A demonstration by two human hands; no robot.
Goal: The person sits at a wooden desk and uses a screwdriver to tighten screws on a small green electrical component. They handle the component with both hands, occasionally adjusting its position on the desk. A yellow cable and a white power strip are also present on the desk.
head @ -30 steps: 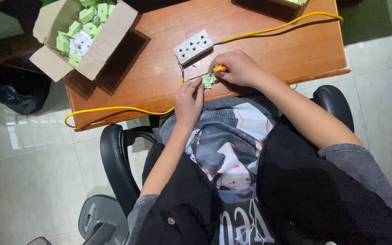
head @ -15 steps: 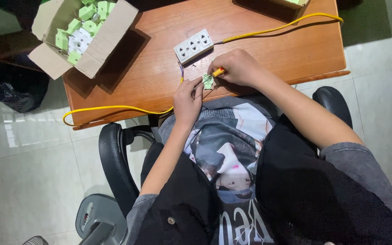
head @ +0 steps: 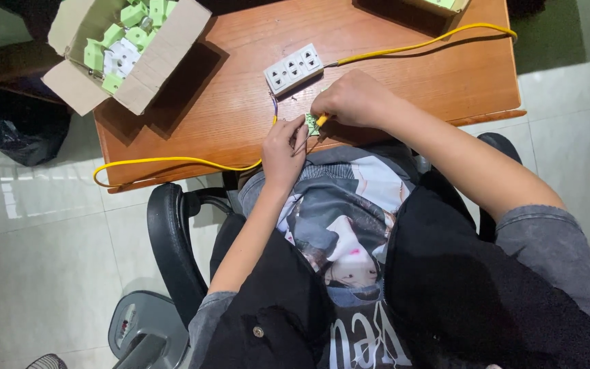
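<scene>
Small green part (head: 313,124), squarish, thin wires trailing off it, pinched between both hands at the near desk edge. Left hand (head: 283,147) grips it from below, fingers curled. Right hand (head: 354,99) closed over a yellow-handled tool (head: 322,120) touching the part. Just beyond the grip: white socket strip (head: 293,68) on yellow cable (head: 418,46). Wooden desk (head: 404,82), tiled floor (head: 42,260).

Even indoor daylight, bright on the wooden desk (head: 390,82), soft glare and window reflection on the pale floor tiles (head: 42,198) at left, a dark shadow beside the cardboard box (head: 151,68), sharp focus at centre, wide-angle stretching toward the frame edges
</scene>
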